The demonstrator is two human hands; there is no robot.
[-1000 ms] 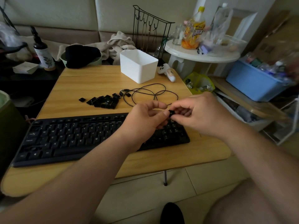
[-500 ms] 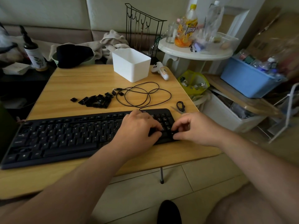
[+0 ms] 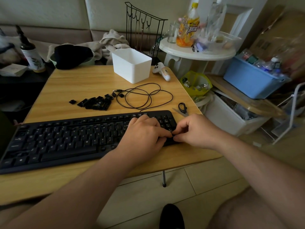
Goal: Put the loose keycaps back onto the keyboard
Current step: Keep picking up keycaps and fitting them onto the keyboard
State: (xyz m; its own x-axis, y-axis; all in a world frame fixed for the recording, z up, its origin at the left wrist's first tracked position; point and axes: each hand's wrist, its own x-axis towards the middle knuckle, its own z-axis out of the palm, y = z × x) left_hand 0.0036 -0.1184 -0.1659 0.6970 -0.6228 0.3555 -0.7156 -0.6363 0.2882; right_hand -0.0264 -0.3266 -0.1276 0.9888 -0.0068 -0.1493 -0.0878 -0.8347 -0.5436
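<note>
A black keyboard lies along the front of the wooden table. Both hands meet over its right end, at the lower number pad. My left hand lies on the keys, with its index finger and thumb reaching right. My right hand has its fingers curled, fingertips against those of the left. Between them they pinch a small black keycap, mostly hidden, down at the keyboard surface. A pile of loose black keycaps sits behind the keyboard, with a single keycap to its left.
The keyboard's black cable lies coiled beside the pile. Scissors rest near the table's right edge, just behind my right hand. A white bin and a white controller stand at the back. Cluttered boxes fill the floor to the right.
One second ago both hands held the keycap in the air above the keyboard. They have come down onto the lower number pad and stayed there.
</note>
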